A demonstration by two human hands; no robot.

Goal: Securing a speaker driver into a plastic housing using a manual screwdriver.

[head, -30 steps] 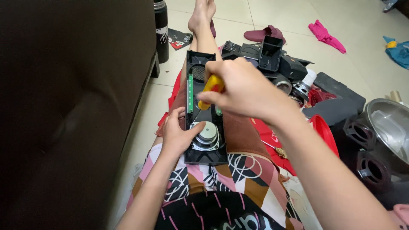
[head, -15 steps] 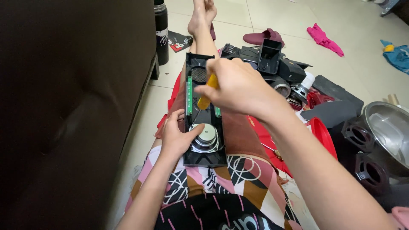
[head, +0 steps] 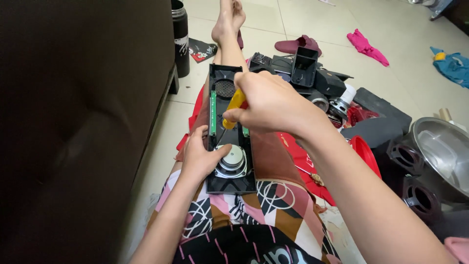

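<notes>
Dark brown upholstery of a sofa [head: 83, 122] fills the left side of the room, with a black bottle [head: 180, 36] standing on the tiled floor [head: 303, 19] at its far corner. Just right of the sofa, the person sits with legs stretched out, and a long black speaker housing [head: 218, 78] lies lengthwise along the lap. The left hand [head: 201, 157] steadies its near end, thumb resting against the round silver speaker cone [head: 233, 160], fingers wrapped loosely over the housing's left edge. A green circuit strip [head: 213, 112] runs along the inside of the housing. The right hand [head: 271, 103] has its grip closed tightly round the yellow handle of a screwdriver [head: 234, 105], whose thin shaft angles down into the housing beside the strip.

The housing looks like stiff, light moulded plastic, best held by its outer edges; the cone and the circuit strip seem fragile and are better not pressed. The screwdriver handle looks smooth, so a full fist hold suits it.

Further right lie more black speaker parts [head: 312, 73], a red lid [head: 364, 151], a steel bowl [head: 442, 151], and, far off, a pink cloth [head: 366, 45].
</notes>
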